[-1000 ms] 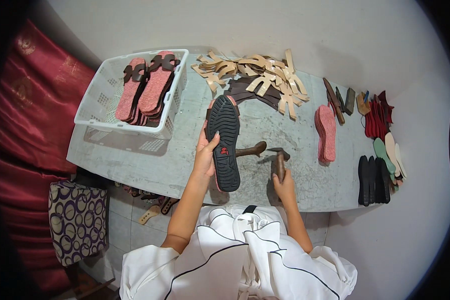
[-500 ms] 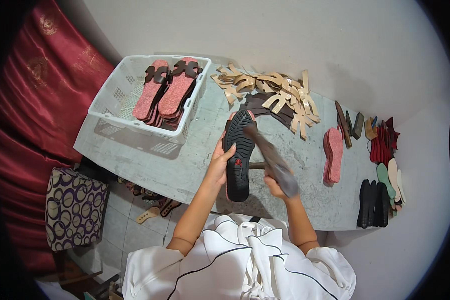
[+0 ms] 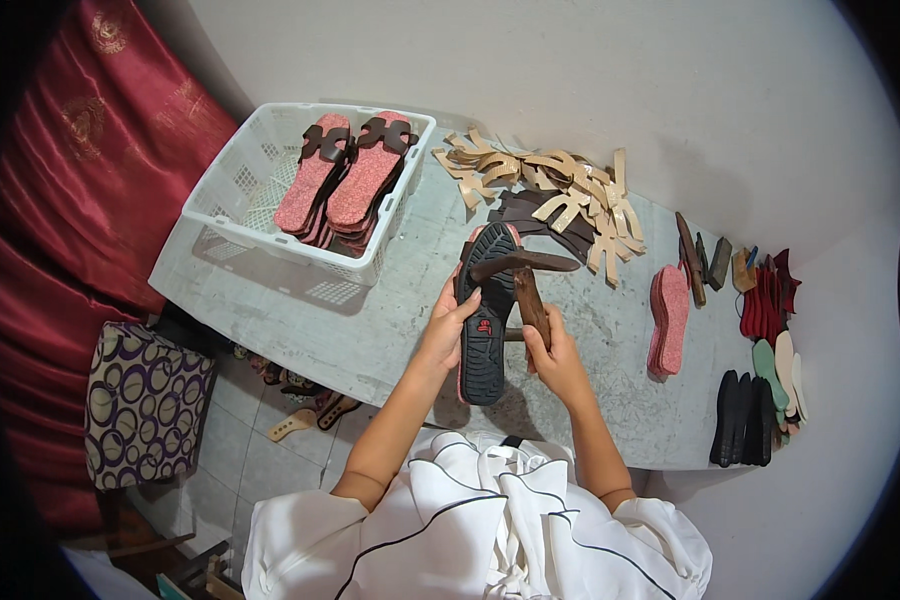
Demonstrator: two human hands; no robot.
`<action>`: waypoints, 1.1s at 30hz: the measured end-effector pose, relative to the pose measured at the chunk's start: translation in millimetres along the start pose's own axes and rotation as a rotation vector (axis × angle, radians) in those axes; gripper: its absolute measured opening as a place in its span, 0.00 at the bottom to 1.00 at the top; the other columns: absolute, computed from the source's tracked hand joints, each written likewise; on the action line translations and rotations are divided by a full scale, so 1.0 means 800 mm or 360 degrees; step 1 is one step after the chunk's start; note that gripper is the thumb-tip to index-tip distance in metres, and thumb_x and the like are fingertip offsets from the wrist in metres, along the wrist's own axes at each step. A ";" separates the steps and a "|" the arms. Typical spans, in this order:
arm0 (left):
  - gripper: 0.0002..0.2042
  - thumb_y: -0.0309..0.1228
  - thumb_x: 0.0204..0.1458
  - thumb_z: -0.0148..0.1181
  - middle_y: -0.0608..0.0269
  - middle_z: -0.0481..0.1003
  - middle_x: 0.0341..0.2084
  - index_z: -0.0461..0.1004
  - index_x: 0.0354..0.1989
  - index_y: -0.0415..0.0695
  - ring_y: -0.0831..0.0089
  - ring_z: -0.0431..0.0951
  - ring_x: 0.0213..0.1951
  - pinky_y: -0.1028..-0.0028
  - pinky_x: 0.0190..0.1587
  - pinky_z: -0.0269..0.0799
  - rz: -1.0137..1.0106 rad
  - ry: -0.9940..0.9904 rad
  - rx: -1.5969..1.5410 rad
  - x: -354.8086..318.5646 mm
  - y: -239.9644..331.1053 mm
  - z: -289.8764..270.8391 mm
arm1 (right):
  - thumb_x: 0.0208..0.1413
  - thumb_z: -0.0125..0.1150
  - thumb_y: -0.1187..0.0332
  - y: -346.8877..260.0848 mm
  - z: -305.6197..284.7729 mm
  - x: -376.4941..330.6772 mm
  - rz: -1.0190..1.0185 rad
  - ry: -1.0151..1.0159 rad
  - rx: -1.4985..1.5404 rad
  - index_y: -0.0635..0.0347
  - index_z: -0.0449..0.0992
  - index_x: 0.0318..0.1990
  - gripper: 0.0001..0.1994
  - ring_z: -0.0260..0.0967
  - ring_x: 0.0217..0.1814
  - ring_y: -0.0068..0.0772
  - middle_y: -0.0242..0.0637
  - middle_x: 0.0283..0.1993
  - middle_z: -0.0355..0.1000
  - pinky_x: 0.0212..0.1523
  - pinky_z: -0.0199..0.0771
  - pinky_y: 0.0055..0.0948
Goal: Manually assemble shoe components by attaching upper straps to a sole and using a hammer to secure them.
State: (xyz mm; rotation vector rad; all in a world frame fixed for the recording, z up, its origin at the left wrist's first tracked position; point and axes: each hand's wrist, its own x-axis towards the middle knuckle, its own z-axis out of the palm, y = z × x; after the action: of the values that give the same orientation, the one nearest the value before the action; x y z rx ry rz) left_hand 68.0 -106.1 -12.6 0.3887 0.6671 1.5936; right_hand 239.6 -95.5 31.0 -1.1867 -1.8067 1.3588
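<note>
Sole outward, a sandal [image 3: 485, 345] with a black ridged outsole and a pink edge is gripped along its left side by my left hand [image 3: 446, 325]. My right hand [image 3: 558, 358] is closed round the wooden handle of a hammer [image 3: 530, 298]. Its long dark head lies across the upper part of the sole, seemingly touching it. Behind the sandal a short dark bar [image 3: 514, 334] shows in part; what it belongs to is hidden.
A white plastic basket [image 3: 202, 215] with stacked pink sandals stands at the far left of the grey table [image 3: 270, 318]. Beige straps [image 3: 570, 185] and brown straps [image 3: 515, 212] lie behind my hands. Pink insoles [image 3: 667, 320], tools [image 3: 692, 260] and black soles [image 3: 742, 420] lie rightward.
The hammer, blurred and tilted to the right of the sole before, now has its head across the sole. My right hand has risen slightly; my left keeps its hold on the sandal.
</note>
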 end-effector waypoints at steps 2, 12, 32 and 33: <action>0.25 0.21 0.52 0.48 0.61 0.66 0.48 0.51 0.60 0.44 0.75 0.69 0.46 0.75 0.45 0.70 -0.0030 -0.0021 0.0014 0.000 0.000 -0.001 | 0.53 0.53 0.67 0.006 0.005 -0.003 -0.0297 0.0130 -0.0083 0.61 0.58 0.51 0.19 0.61 0.19 0.19 0.32 0.23 0.64 0.18 0.61 0.20; 0.21 0.23 0.52 0.50 0.60 0.69 0.42 0.57 0.55 0.42 0.74 0.74 0.39 0.75 0.38 0.74 0.0015 0.0039 0.0019 -0.002 0.000 0.004 | 0.49 0.55 0.78 -0.017 -0.019 0.006 -0.0998 0.0159 -0.0320 0.59 0.49 0.61 0.32 0.65 0.27 0.20 0.38 0.38 0.66 0.26 0.67 0.20; 0.24 0.24 0.53 0.48 0.56 0.62 0.52 0.51 0.59 0.42 0.68 0.67 0.50 0.74 0.49 0.65 0.0429 0.0109 0.0524 -0.005 -0.011 0.015 | 0.49 0.57 0.71 0.009 0.004 0.003 -0.0532 0.0103 -0.0564 0.49 0.48 0.63 0.34 0.72 0.41 0.49 0.53 0.44 0.69 0.37 0.71 0.32; 0.22 0.25 0.53 0.49 0.55 0.63 0.51 0.53 0.58 0.42 0.66 0.67 0.50 0.73 0.50 0.63 0.0683 0.0180 0.0923 -0.001 -0.018 0.006 | 0.49 0.57 0.71 0.005 0.007 0.001 -0.0558 0.0121 -0.0544 0.50 0.49 0.63 0.34 0.72 0.39 0.48 0.53 0.44 0.70 0.36 0.71 0.32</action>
State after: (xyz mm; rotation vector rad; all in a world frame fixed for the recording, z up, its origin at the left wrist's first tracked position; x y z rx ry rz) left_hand 81.9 -105.7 -17.6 0.9213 1.1981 1.8133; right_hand 235.7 -96.5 25.1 -1.0037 -2.1266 0.8205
